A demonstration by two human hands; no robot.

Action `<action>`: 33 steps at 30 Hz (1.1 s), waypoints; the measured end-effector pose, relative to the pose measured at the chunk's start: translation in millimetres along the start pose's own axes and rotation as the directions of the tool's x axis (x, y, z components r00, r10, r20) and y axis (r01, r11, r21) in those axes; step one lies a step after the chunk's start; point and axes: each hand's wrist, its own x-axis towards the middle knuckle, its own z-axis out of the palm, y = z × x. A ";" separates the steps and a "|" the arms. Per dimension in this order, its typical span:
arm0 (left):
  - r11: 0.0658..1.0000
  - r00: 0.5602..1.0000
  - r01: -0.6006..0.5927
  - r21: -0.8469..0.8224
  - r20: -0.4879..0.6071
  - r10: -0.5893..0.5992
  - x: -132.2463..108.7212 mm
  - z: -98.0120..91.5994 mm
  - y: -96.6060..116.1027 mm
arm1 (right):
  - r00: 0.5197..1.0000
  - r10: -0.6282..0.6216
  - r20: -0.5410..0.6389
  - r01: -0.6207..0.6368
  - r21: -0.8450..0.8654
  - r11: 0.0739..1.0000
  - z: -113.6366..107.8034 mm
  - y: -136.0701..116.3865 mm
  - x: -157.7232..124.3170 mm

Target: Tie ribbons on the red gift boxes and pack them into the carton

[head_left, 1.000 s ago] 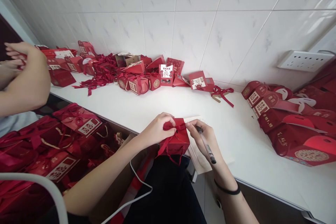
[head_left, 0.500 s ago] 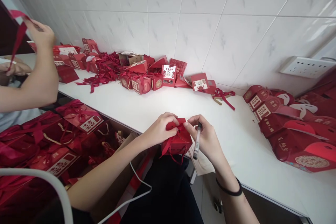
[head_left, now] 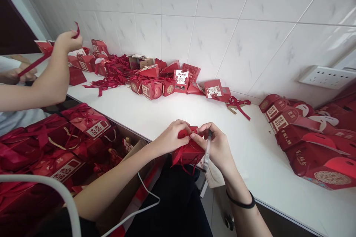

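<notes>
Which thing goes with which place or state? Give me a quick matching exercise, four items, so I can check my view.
1. Pen
2. Black band
3. Socket strip
4. Small red box

A. By the tiled wall, at the picture's right
B. Ribboned, with the left hand at its top
C. Held in the right hand
D. Around the right arm

Pairs: 1-C, 2-D, 3-A, 4-B.

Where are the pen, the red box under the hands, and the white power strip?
Pen (head_left: 207, 153): head view, on its clear barrel.
Red box (head_left: 192, 154): head view, on its near side.
Power strip (head_left: 328, 77): head view, on its socketed front.
</notes>
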 end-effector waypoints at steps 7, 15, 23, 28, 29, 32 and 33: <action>1.000 1.000 -0.009 -0.010 -0.001 0.009 -1.4 0.4 0.3 | 0.999 0.038 0.009 -0.038 0.038 0.999 -0.8 2.8 1.9; 0.999 0.999 -0.037 -0.028 0.003 0.037 -0.9 -0.2 0.0 | 0.996 0.089 -0.017 -0.089 -0.031 0.996 -12.5 7.1 2.2; 0.997 0.999 -0.030 -0.067 -0.016 0.029 -1.5 1.2 1.3 | 0.992 0.046 0.121 -0.059 0.113 0.992 -8.4 8.3 -0.5; 0.996 0.999 -0.029 -0.085 -0.024 0.027 -2.7 0.1 3.4 | 0.998 -0.007 0.066 0.008 -0.020 1.000 -7.9 6.6 -0.5; 0.996 0.999 -0.035 -0.079 -0.020 0.033 -2.8 0.2 3.4 | 0.998 -0.002 0.064 0.003 -0.030 1.000 -8.0 6.4 -0.5; 0.998 0.999 -0.052 -0.031 -0.010 0.051 -2.7 1.2 2.1 | 0.998 0.010 0.063 -0.006 -0.069 0.998 -9.1 6.2 -0.6; 0.998 0.998 -0.057 -0.009 -0.006 0.056 -2.6 1.7 1.6 | 0.998 0.008 0.065 -0.003 -0.077 0.997 -9.7 6.4 -0.8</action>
